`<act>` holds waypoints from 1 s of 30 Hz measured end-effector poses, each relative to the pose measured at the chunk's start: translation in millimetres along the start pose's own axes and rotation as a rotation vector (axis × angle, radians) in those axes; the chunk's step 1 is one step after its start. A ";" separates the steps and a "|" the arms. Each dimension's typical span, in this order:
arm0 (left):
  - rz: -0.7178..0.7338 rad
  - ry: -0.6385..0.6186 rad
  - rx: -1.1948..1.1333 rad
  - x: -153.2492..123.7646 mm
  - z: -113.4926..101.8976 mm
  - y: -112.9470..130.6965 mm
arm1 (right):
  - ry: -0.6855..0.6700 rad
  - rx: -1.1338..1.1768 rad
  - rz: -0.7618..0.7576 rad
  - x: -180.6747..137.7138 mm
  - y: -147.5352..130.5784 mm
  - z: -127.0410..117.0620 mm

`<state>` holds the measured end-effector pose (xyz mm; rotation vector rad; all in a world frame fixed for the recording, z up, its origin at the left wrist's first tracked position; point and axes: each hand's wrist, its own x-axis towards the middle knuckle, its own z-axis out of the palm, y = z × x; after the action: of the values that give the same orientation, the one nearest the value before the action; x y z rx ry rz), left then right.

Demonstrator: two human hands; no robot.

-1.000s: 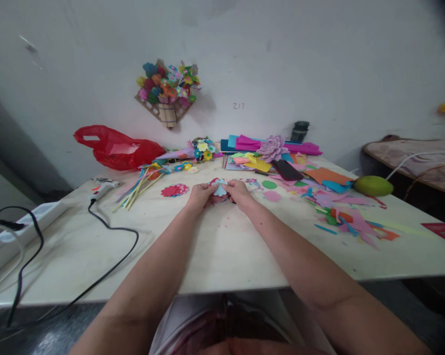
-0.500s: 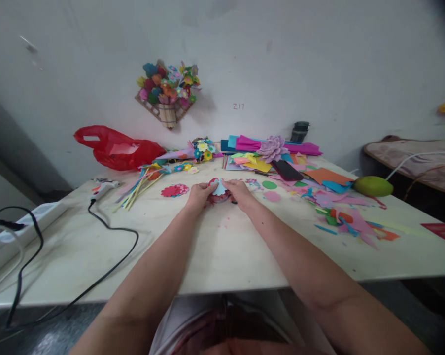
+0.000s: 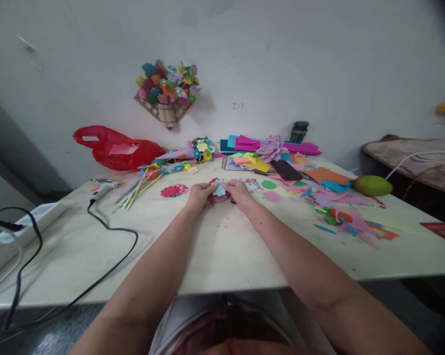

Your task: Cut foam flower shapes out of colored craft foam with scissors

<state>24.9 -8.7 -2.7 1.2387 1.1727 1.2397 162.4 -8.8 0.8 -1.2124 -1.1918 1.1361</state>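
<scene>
Head, flower point(image 3: 219, 188), glue gun point(image 3: 103, 186) L, scraps point(image 3: 350, 220) R

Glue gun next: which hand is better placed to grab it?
Left, likely. The left hand sits nearer the glue gun, bare table between them. The right hand would have to cross the left, and both pinch the pale blue paper flower.

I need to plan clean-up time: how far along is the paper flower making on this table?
Done, it seems: a flat red and pink paper flower and a big lilac paper flower lie finished. In hand: left hand and right hand pinch a light blue paper cut-out over a red piece. Left: probably more; an orange paper sheet lies unused.
</scene>
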 end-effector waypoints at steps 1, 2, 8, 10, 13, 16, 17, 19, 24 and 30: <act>0.002 0.004 0.001 0.2 0.0 -0.1 | 0.002 0.001 0.004 -0.4 -0.4 0.2; 0.002 0.009 0.006 0.4 0.0 -0.3 | 0.005 0.003 0.007 -0.8 -0.9 0.3; -0.011 0.008 0.030 0.2 -0.4 -0.7 | 0.012 0.022 -0.004 -1.2 -1.2 -0.1; -0.012 0.012 0.035 -0.8 -0.1 0.6 | 0.011 0.022 -0.009 -0.9 -0.8 -0.2; -0.017 0.012 0.005 -3.3 1.2 3.7 | 0.013 0.021 -0.019 -1.7 -1.3 0.2; -0.023 -0.007 -0.039 -4.8 2.1 5.3 | 0.016 0.016 -0.013 -3.6 -3.1 1.1; -0.024 -0.008 -0.038 -4.8 2.1 5.2 | 0.014 0.014 -0.012 -4.1 -3.7 1.3; -0.020 -0.005 -0.017 -4.2 1.6 4.2 | 0.013 0.011 -0.013 -4.8 -4.5 1.7; -0.012 -0.013 -0.008 -3.6 0.5 3.1 | 0.022 0.016 -0.014 -2.6 -2.6 2.2; 0.011 -0.010 -0.024 -3.1 0.4 2.5 | 0.010 0.016 -0.022 -1.8 -1.1 2.1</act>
<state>25.2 -12.0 -0.4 1.2333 1.1416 1.2504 160.2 -10.6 1.8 -1.1894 -1.1839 1.1201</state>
